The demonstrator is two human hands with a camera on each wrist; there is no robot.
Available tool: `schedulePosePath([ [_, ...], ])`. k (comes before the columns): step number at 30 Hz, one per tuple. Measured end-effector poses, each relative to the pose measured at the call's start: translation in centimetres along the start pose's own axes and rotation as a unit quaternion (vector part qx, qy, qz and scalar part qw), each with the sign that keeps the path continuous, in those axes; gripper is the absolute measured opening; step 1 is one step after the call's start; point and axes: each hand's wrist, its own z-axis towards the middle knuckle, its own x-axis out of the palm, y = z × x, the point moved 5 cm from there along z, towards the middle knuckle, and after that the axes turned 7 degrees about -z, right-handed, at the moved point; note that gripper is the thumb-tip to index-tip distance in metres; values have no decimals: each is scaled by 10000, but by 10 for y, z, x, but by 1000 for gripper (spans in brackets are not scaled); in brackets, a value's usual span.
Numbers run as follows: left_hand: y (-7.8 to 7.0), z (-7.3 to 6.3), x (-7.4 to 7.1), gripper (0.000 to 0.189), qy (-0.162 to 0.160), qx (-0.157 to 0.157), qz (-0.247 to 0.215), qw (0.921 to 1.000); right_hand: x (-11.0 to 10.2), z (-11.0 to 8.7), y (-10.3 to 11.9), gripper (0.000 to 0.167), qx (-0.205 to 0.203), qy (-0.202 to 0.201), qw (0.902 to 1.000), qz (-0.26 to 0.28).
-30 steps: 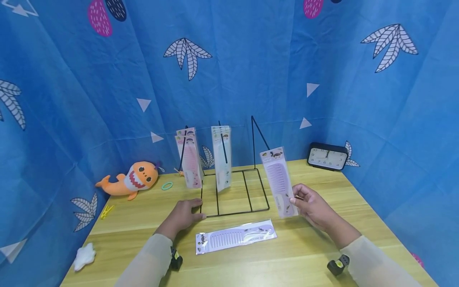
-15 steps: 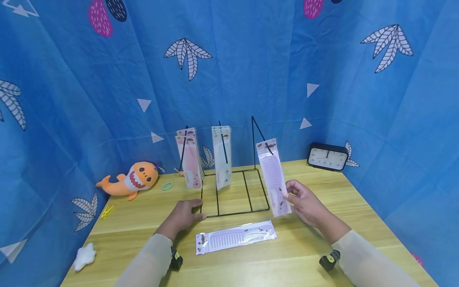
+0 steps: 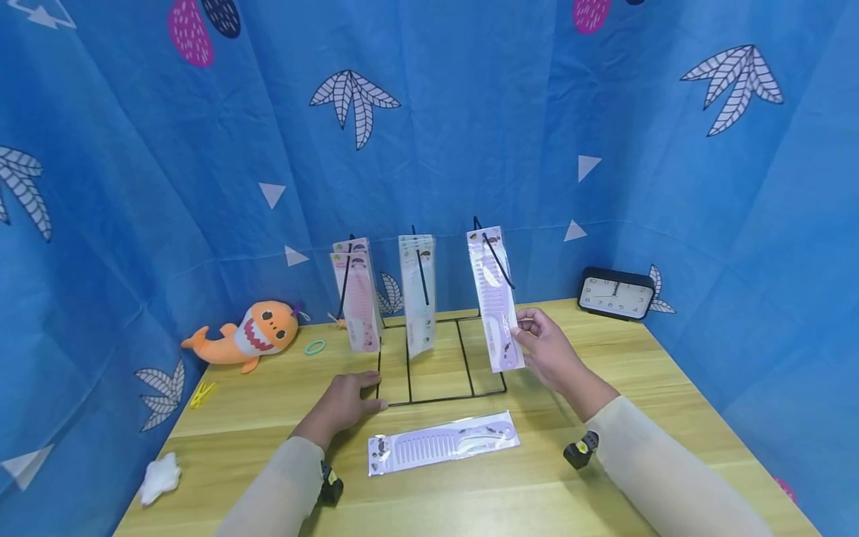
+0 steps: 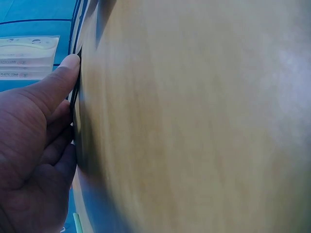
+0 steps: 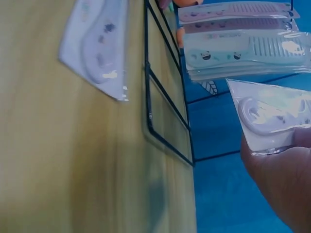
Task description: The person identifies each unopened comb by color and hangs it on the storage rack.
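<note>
My right hand [image 3: 552, 350] pinches the lower right edge of a purple comb in a clear packet [image 3: 495, 306]. The packet's top is at the right prong of a black wire display rack [image 3: 443, 400], with the prong crossing in front of it. In the right wrist view, the thumb lies over the comb's handle end [image 5: 272, 116]. My left hand [image 3: 344, 403] holds the rack's front left corner, thumb and fingertips at the wire. A second packaged purple comb [image 3: 443, 444] lies flat in front of the rack. Pink packaged combs [image 3: 359, 306] hang on the left prong, green ones [image 3: 417, 298] on the middle prong.
An orange shark plush [image 3: 251, 335] and a teal ring [image 3: 314, 347] lie left of the rack. Farther left are a yellow clip [image 3: 201, 394] and a white star-shaped piece [image 3: 159, 477]. A black clock [image 3: 616, 293] stands at the back right, before the blue curtain.
My right hand has moved left and away from me with the packaged comb, which has slid from the right prong's tip farther back along it. The left hand has stayed at the rack's corner.
</note>
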Motion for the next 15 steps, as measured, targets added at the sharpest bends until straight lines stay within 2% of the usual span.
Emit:
schedulePosePath([
  [7,-2,1,-1,61,-11,-38,33,10000,4,24,2,28,-41,-143,9999,72],
  [15,-2,1,0,60,2,-69,46,10000,1,40,1,31,-162,-300,9994,-50],
])
